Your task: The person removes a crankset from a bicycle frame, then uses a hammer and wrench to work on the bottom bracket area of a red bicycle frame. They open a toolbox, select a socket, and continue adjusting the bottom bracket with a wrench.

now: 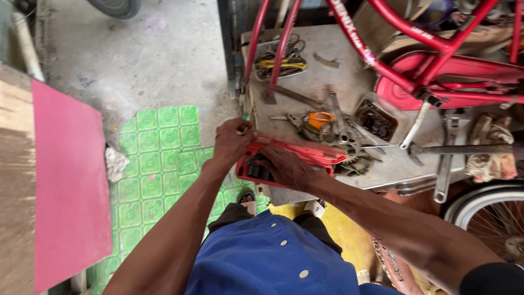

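Observation:
A red plastic tool case lies open at the near left corner of a grey workbench. My left hand grips the case's left end, with its fingers curled over the lid's corner. My right hand reaches into the case and rests on the dark tools in its tray; whether it grips one I cannot tell. A red bicycle frame with a red chain guard stands over the bench's right side.
On the bench lie orange-handled pliers, a chainring, spanners, a tray of cables and a tray of small parts. A rag and a bicycle wheel are at right. Green tiles and a red board are at left.

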`<action>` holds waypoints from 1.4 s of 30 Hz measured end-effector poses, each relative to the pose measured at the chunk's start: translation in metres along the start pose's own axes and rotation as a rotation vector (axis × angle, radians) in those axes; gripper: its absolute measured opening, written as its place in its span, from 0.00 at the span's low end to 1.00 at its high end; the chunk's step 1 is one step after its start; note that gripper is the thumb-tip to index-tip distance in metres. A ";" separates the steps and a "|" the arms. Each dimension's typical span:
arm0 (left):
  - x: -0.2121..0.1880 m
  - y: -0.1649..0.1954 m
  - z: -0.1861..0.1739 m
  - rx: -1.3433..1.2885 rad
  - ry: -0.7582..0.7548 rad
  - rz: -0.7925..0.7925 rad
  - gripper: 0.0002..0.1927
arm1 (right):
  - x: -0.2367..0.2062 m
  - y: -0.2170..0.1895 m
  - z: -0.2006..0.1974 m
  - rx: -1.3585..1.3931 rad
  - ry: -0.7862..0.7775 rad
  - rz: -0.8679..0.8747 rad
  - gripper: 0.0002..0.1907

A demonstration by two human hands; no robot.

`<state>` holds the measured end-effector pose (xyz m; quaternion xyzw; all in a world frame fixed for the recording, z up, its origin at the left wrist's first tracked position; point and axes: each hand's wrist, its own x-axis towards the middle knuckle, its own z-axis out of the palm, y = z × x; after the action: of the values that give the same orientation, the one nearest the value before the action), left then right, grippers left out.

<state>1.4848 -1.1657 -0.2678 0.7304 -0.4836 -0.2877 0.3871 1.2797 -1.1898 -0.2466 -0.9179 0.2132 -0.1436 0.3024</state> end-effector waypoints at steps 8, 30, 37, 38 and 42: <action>-0.009 0.031 -0.013 0.120 -0.251 -0.381 0.17 | -0.038 -0.045 -0.078 0.118 0.115 0.233 0.14; -0.035 0.014 0.085 0.841 -0.372 -0.270 0.35 | -0.231 0.207 -0.295 -0.704 0.446 0.257 0.18; 0.034 0.127 0.200 0.516 -0.156 0.038 0.25 | -0.237 0.242 -0.317 -0.678 0.383 0.140 0.13; 0.044 0.146 0.232 0.368 -0.141 0.159 0.23 | -0.236 0.245 -0.318 -0.666 0.361 0.158 0.14; 0.075 0.216 0.348 -0.390 -0.342 -0.219 0.32 | -0.241 0.256 -0.318 -0.606 0.382 0.075 0.09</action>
<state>1.1312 -1.3853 -0.2753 0.6310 -0.3955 -0.5345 0.3996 0.8682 -1.4176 -0.1900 -0.9139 0.3324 -0.2316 -0.0236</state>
